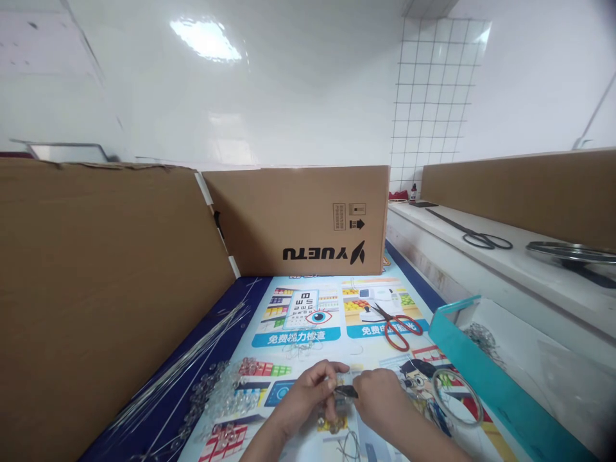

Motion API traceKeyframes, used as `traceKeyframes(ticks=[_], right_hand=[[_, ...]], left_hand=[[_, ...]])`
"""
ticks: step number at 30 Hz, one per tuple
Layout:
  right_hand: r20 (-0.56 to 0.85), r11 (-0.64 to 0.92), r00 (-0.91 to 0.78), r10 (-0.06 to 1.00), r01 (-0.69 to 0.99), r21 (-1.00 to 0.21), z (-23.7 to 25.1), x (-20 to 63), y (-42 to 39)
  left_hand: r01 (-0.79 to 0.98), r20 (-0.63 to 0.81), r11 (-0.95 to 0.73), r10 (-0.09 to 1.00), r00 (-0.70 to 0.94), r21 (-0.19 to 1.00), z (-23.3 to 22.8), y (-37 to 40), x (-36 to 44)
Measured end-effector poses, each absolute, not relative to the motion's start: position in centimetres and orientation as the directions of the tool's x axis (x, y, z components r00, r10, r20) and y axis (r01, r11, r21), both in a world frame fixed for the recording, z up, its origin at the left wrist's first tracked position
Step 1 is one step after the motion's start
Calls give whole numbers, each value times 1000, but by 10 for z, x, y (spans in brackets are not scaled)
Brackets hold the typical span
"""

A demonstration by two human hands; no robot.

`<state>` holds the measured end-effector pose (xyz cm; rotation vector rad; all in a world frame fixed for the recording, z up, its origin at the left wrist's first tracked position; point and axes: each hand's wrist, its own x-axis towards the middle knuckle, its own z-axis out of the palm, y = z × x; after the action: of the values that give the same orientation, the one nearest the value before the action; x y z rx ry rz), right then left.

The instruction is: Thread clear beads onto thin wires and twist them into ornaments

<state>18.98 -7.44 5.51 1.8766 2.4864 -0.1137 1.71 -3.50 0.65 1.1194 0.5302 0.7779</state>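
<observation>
My right hand [382, 398] is wrapped round a small dark-jawed tool that looks like pliers [345, 391], its jaws pointing left. The jaws reach the fingertips of my left hand [310, 398], which is closed in a pinch; what lies between its fingers is too small to make out. Just below the fingers are several clear round beads [333, 423]. Under the hands lies a printed sheet. Some thin wire pieces [349, 444] rest near its front edge. A heap of clear beads [226, 394] spreads to the left.
Red-handled scissors [402, 330] lie beyond my right hand. A wire coil [457, 398] and a teal-edged box [500, 378] are at right. Long thin wires [192, 356] lie left. Cardboard panels [298, 218] stand behind and left. Black scissors [481, 240] rest on the white ledge.
</observation>
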Motion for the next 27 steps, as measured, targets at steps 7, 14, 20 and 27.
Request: traceKeyframes(ticks=[7, 14, 20, 27], right_hand=[[-89, 258, -263, 961, 964, -63, 57, 192, -75], [-123, 215, -224, 967, 973, -84, 54, 196, -70], [-141, 184, -200, 970, 976, -120, 51, 201, -65], [-171, 155, -184, 968, 973, -171, 47, 205, -63]], left_hand=[[-265, -25, 251, 769, 639, 931, 9, -36, 17], [-293, -7, 241, 783, 622, 925, 12, -34, 15], [-285, 0, 219, 792, 610, 933, 15, -33, 14], [-284, 20, 194, 794, 608, 939, 13, -32, 14]])
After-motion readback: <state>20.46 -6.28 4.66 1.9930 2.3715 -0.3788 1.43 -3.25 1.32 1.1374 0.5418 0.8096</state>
